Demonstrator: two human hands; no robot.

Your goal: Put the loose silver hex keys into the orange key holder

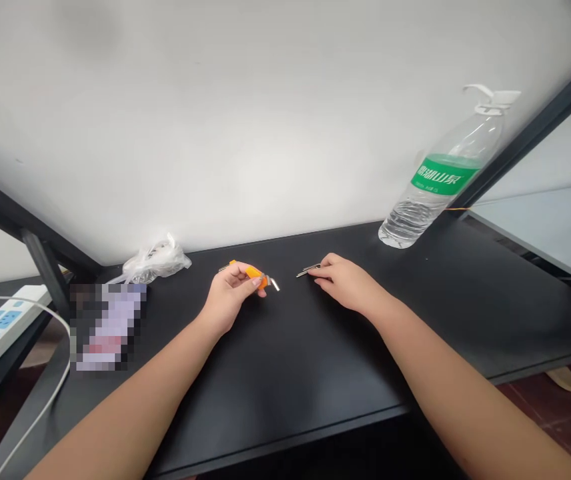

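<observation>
My left hand (228,297) is closed around an orange plastic holder (255,273), which looks like a hex key holder. A short bent metal key (275,285) sticks out of its right end, and more orange and thin metal show behind my fingers on the left. Across a small gap, my right hand (343,280) pinches a few thin metal rods (305,271) that look like hex keys. Their tips point left toward the holder, and my fingers cover the rest. Both hands are just above the black tabletop (285,360).
Against the wall at the back right stands a large water bottle (445,173) with a green label. A crumpled clear plastic bag (158,260) lies back left, with a blurred-out flat object (110,327) before it. Farther left are a white power strip (3,323) and a cable (63,380).
</observation>
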